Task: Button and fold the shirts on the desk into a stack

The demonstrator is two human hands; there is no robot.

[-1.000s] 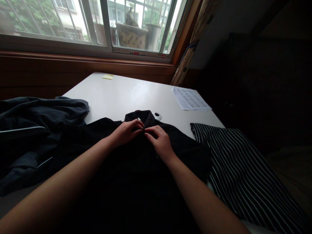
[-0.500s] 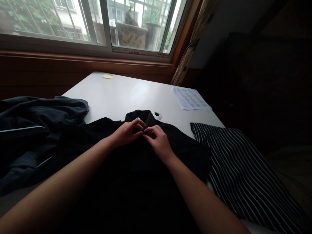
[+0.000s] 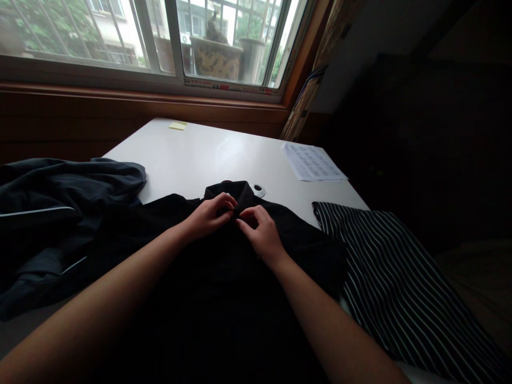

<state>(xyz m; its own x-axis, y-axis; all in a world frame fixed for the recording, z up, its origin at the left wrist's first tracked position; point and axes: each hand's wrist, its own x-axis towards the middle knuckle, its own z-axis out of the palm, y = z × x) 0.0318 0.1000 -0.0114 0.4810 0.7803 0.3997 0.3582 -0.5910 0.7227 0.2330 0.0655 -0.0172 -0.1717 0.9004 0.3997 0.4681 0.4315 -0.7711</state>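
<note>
A black collared shirt (image 3: 224, 298) lies spread on the white table (image 3: 192, 154), its collar (image 3: 245, 193) toward the window. Just below the collar opening, my left hand (image 3: 212, 214) pinches the shirt's front with thumb and fingers. Close on the other side, my right hand (image 3: 262, 232) has its thumb and forefinger curled on the same spot of cloth. The fingertips of both hands nearly meet. Any button between them is too dark and small to make out.
Dark blue-grey clothing (image 3: 68, 197) is heaped at the left. A black-and-white striped garment (image 3: 400, 266) hangs over the right edge. Printed papers (image 3: 314, 161), a yellow sticky note (image 3: 177, 126) and a round cable hole (image 3: 258, 190) are on the table. The window (image 3: 224, 48) stands behind.
My fingertips have drawn slightly apart at the collar. Both hands stay at the same place on the shirt, and the other things have not moved.
</note>
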